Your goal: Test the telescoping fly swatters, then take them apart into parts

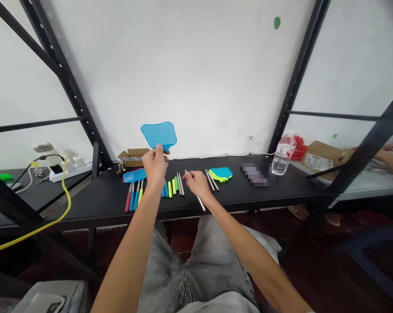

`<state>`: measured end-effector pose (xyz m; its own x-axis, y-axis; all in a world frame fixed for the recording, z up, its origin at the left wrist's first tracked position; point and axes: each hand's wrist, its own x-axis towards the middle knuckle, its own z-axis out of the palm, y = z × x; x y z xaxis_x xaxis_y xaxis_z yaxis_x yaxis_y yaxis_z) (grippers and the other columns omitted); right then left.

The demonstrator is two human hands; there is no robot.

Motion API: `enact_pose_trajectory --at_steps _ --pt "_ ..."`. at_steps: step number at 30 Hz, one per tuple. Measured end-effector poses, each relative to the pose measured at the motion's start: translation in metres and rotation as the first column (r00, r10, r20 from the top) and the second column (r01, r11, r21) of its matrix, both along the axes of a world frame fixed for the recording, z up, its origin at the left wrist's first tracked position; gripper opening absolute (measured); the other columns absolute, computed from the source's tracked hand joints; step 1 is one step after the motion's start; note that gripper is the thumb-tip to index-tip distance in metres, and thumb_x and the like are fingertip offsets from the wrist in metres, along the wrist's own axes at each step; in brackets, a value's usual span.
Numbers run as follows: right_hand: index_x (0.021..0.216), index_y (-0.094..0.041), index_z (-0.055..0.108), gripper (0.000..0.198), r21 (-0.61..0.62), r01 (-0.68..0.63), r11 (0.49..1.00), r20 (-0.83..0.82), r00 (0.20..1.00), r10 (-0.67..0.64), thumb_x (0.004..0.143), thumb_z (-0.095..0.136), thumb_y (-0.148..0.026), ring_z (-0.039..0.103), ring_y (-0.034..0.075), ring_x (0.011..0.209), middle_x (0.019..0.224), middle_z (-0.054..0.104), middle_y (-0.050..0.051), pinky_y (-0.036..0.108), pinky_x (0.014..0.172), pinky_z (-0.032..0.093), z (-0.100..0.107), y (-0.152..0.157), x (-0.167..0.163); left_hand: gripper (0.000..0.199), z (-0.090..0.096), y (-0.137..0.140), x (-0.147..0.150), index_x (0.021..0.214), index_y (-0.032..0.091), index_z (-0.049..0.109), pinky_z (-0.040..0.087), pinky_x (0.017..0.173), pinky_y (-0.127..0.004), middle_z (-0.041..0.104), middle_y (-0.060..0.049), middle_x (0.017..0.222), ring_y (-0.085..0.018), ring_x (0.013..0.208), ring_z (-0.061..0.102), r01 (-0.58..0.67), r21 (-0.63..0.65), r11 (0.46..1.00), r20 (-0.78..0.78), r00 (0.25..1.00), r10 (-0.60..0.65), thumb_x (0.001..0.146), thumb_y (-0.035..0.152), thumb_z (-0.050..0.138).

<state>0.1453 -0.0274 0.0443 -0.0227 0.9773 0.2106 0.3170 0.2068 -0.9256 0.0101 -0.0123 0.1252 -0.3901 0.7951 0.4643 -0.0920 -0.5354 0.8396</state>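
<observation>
My left hand [155, 164] is raised above the black table, closed on the neck of a blue fly swatter head [159, 134] with a mesh face. Lower and to the right, my right hand [196, 183] pinches a thin metal rod [201, 203] that slants down toward the table's front edge. Between the hands lie short blue, yellow and green handles [170, 189] and a few metal rods [180, 184]. More rods [212, 180] rest right of my right hand, beside stacked blue and yellow swatter heads [221, 174]. Swatters with handles attached [134, 198] lie left of my left hand.
A small open cardboard box [133, 157] stands at the back left. At the right are a blurred-out item [255, 174] and a large clear bottle [283, 154]. A power strip [70, 169] and yellow cable [67, 198] are at left. Black shelf posts [297, 74] frame the table.
</observation>
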Motion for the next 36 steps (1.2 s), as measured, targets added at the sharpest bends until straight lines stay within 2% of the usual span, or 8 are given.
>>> enact_pose_trajectory --at_steps 3,10,13,16,20,27,32,36 --pt "0.087 -0.018 0.067 0.025 0.1 0.252 0.963 0.374 0.887 -0.271 0.091 0.053 -0.039 0.066 0.028 0.098 0.093 0.07 0.014 0.032 0.075 0.045 0.004 0.039 -0.003 0.036 -0.028 -0.009 0.003 0.065 0.016 0.057 0.031 0.041 -0.022 0.056 -0.003 0.06 -0.009 0.047 0.043 0.03 -0.054 0.998 -0.082 0.996 -0.034 0.087 0.044 0.055" --pt "0.099 -0.014 0.065 0.021 0.058 0.281 0.958 0.588 0.766 -0.26 0.079 0.069 -0.018 0.063 0.034 0.109 0.109 0.067 0.024 0.04 0.085 0.047 -0.011 0.067 0.005 0.042 -0.068 -0.006 0.001 0.065 0.016 0.059 0.035 0.045 -0.024 0.061 -0.005 0.065 -0.011 0.048 0.046 -0.077 -0.151 0.985 -0.219 0.975 0.043 0.088 0.05 0.048" --pt "0.099 -0.016 0.065 0.016 0.067 0.245 0.967 0.472 0.846 -0.248 0.088 0.061 -0.027 0.065 0.029 0.104 0.106 0.068 0.019 0.035 0.08 0.049 -0.011 0.061 0.012 0.046 -0.071 -0.006 0.001 0.066 0.017 0.059 0.035 0.047 -0.024 0.063 -0.006 0.065 -0.012 0.05 0.048 -0.123 -0.162 0.979 -0.33 0.942 0.064 0.089 0.052 0.042" --pt "0.099 -0.019 0.063 0.032 -0.01 0.033 0.999 -0.019 0.999 -0.033 0.096 0.044 -0.044 0.068 0.018 0.08 0.095 0.07 0.011 0.025 0.062 0.049 0.0 0.054 0.016 0.047 -0.073 -0.007 0.01 0.063 0.017 0.061 0.035 0.049 -0.024 0.06 -0.004 0.06 -0.014 0.051 0.05 -0.068 -0.189 0.98 -0.445 0.895 -0.024 0.088 0.052 0.043" --pt "0.102 -0.02 0.063 0.032 0.028 -0.145 0.989 -0.439 0.887 0.142 0.083 0.064 -0.045 0.059 0.01 0.056 0.08 0.067 0.002 0.019 0.045 0.043 0.019 0.054 0.034 0.048 -0.069 -0.01 0.029 0.064 0.016 0.065 0.037 0.052 -0.025 0.058 -0.003 0.055 -0.015 0.052 0.053 0.045 -0.225 0.973 -0.543 0.824 -0.163 0.088 0.05 0.042" --pt "0.106 -0.021 0.063 0.03 0.073 0.445 0.893 -0.031 0.896 -0.444 0.077 0.066 -0.025 0.065 0.017 0.066 0.085 0.069 0.006 0.028 0.053 0.052 0.015 0.083 0.143 0.043 -0.06 -0.031 -0.008 0.094 0.019 0.074 0.045 0.068 -0.028 0.073 -0.005 0.083 -0.02 0.075 0.065 -0.103 -0.143 0.984 -0.753 0.657 -0.041 0.09 0.047 0.042" --pt "0.08 -0.021 0.068 0.013 0.101 0.556 0.825 0.201 0.801 -0.564 0.068 0.071 -0.02 0.066 0.032 0.096 0.091 0.068 0.017 0.042 0.077 0.051 -0.014 0.087 0.192 0.037 -0.08 -0.04 -0.075 0.109 0.02 0.071 0.047 0.084 -0.037 0.07 -0.013 0.107 -0.031 0.101 0.062 -0.561 -0.01 0.828 -0.947 0.272 0.172 0.089 0.035 0.044" --pt "0.075 -0.023 0.067 0.012 0.111 0.589 0.801 0.364 0.726 -0.584 0.066 0.074 -0.026 0.063 0.037 0.101 0.09 0.066 0.021 0.05 0.081 0.046 -0.031 0.083 0.187 0.037 -0.092 -0.038 -0.095 0.103 0.016 0.072 0.048 0.082 -0.043 0.067 -0.019 0.108 -0.037 0.104 0.06 -0.688 -0.038 0.725 -0.999 0.011 -0.041 0.085 0.042 0.053"
